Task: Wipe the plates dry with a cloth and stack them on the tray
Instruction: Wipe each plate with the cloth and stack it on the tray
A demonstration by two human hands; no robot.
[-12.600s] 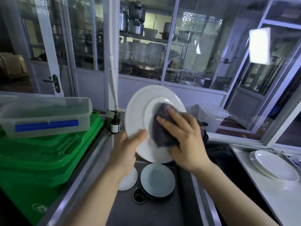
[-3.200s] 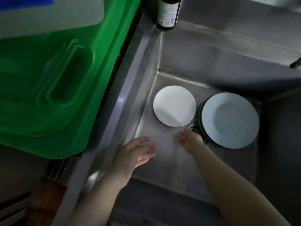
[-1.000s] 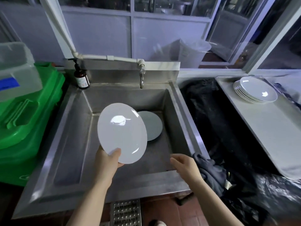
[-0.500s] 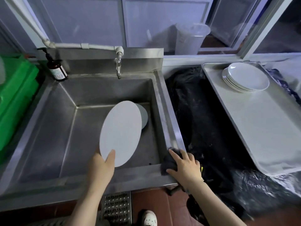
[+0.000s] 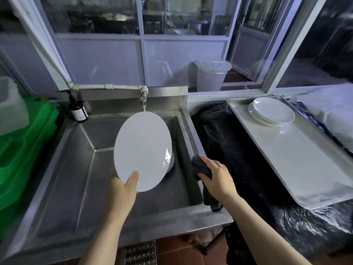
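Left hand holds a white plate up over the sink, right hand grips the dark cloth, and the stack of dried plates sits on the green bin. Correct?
Not quite. The head view shows the stack of plates on the tray, right of the sink, not on the green bin. The left hand holding the white plate and the right hand gripping the cloth are correct.

Both bare forearms reach forward from the near edge of the view. The left hand [image 5: 123,190] is raised at the left of centre, its thumb laid flat across the near face of a white plate [image 5: 142,150] while the fingers stay hidden behind the rim, so it grips the plate at its lower edge and holds it tilted up. The right hand [image 5: 217,178] sits lower and to the right, knuckles up, its fingers curled over a bunched dark cloth [image 5: 199,168] and gripping it, wrist straight with the forearm.
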